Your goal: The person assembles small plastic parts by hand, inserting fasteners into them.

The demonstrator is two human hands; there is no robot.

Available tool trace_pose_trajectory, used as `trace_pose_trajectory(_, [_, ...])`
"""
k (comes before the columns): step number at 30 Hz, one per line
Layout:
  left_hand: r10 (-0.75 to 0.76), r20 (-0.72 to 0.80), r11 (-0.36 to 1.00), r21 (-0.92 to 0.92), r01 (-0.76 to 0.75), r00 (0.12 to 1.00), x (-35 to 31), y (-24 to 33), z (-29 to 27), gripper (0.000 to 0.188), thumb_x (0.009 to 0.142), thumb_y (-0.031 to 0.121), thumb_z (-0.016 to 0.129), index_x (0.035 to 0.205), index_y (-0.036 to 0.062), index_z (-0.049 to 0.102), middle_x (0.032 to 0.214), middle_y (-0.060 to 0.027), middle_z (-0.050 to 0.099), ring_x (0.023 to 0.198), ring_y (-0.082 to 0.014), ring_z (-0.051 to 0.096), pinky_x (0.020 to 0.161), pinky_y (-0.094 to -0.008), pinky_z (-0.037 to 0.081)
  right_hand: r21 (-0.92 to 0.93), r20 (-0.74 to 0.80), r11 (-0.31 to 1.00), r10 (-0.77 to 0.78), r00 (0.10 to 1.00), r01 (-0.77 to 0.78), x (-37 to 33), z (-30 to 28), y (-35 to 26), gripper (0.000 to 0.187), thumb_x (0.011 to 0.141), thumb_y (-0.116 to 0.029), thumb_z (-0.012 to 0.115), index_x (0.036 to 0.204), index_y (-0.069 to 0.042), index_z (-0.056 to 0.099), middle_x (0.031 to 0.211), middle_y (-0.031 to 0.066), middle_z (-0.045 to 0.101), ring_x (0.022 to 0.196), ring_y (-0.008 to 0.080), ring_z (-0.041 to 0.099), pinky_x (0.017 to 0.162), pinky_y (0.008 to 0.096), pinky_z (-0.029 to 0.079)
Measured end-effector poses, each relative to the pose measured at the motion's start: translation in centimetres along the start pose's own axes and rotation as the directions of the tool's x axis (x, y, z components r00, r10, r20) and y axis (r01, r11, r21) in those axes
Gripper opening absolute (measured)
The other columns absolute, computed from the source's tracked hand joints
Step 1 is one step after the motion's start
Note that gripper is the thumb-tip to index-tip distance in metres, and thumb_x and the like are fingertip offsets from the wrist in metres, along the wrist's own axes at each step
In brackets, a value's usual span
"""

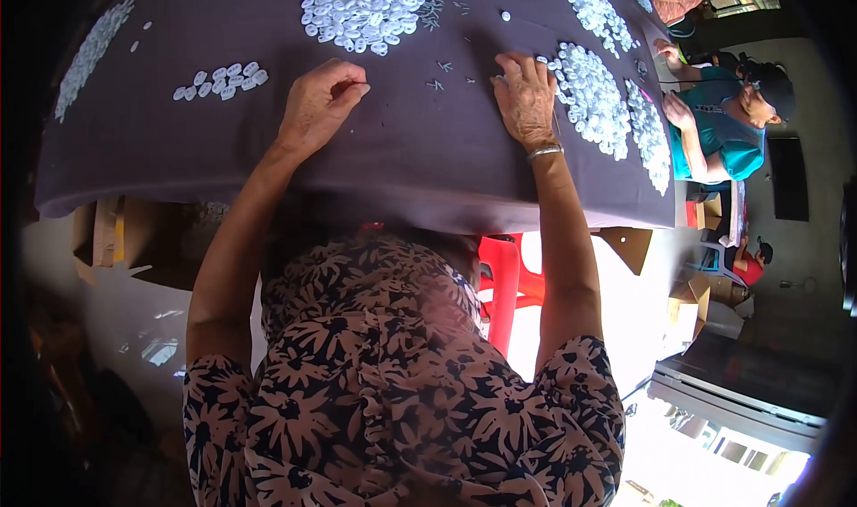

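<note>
My left hand [323, 105] hovers over the near part of the table, thumb and forefinger pinched together. Whatever is in that pinch is too small to name. Fingers bent downward, my right hand [527, 101] is at the left edge of a heap of small white oval plastic pieces [591, 105]; its fingertips are partly hidden, with a white piece beside them. Between the hands lie a few tiny grey screw-like pins [436, 85]. Left of my left hand is a loose group of white oval pieces [220, 82].
A large white heap [361, 12] lies farther back, with grey pins [430, 13] beside it. More pieces are at the left edge [94, 56] and far right [600, 14]. A dark cloth covers the table [420, 163]. A co-worker [728, 119] sits to the right; a red chair [500, 284] stands below.
</note>
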State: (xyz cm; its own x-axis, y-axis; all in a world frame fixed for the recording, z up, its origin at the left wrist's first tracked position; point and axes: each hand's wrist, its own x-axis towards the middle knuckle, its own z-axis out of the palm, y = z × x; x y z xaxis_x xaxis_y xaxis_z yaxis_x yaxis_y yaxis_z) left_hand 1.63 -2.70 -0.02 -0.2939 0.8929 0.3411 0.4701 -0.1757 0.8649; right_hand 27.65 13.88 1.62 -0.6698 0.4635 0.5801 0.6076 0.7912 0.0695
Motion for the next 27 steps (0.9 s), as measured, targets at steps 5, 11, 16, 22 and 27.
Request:
trace_pose_trajectory(5, [0.036,-0.010,0.999,-0.023,-0.036,0.999,0.0,-0.4,0.1,0.010,0.080,0.005,0.066,0.088,0.0027,0.061,0.078,-0.0026,0.060,0.067,-0.0088,0.056,0.062,-0.0230,0.046,0.065,0.152,0.998,-0.032,0.988,0.022,1.1,1.3,2.0,0.017,0.081,-0.012,0.060,0.097,-0.009,0.059,0.102,0.0062,0.056,0.098,0.0274,0.051,0.084,0.0402,0.041])
trace_pose_trajectory(11, [0.053,-0.010,0.998,-0.032,-0.054,0.999,0.0,-0.6,0.2,0.009,0.081,0.004,0.066,0.089,0.0022,0.061,0.077,-0.0015,0.058,0.066,-0.0075,0.053,0.060,-0.0225,0.043,-0.035,0.070,0.999,0.020,0.997,-0.017,0.4,2.1,6.3,0.016,0.081,-0.014,0.061,0.095,-0.008,0.059,0.094,0.0067,0.056,0.093,0.0268,0.053,0.081,0.0407,0.042])
trace_pose_trajectory(16, [0.062,0.004,0.998,-0.013,-0.062,0.998,0.0,-0.6,0.1,0.009,0.081,0.004,0.066,0.088,0.0022,0.061,0.077,-0.0012,0.058,0.066,-0.0073,0.053,0.060,-0.0227,0.043,-0.133,0.104,0.985,0.127,0.986,-0.112,-1.4,1.2,9.5,0.015,0.081,-0.018,0.061,0.093,-0.009,0.059,0.094,0.0066,0.057,0.093,0.0269,0.054,0.081,0.0409,0.042])
trace_pose_trajectory(22, [0.056,0.008,0.998,-0.002,-0.056,0.998,0.0,-0.4,0.1,0.010,0.081,0.005,0.067,0.089,0.0024,0.061,0.078,-0.0012,0.058,0.066,-0.0074,0.053,0.061,-0.0223,0.044,0.178,-0.070,0.939,0.312,0.948,-0.296,-1.2,-0.2,9.4,0.014,0.087,-0.018,0.060,0.095,-0.007,0.063,0.092,0.0118,0.062,0.089,0.0298,0.058,0.077,0.0374,0.047])
trace_pose_trajectory(27, [0.055,-0.006,0.998,0.017,-0.055,0.998,0.0,-0.2,0.0,0.009,0.081,0.004,0.066,0.088,0.0017,0.061,0.078,-0.0015,0.059,0.065,-0.0077,0.054,0.060,-0.0226,0.044,0.145,-0.137,0.978,0.168,0.976,-0.148,2.5,1.1,4.0,0.012,0.076,-0.007,0.066,0.088,-0.010,0.064,0.088,0.0073,0.062,0.086,0.0291,0.056,0.073,0.0387,0.046])
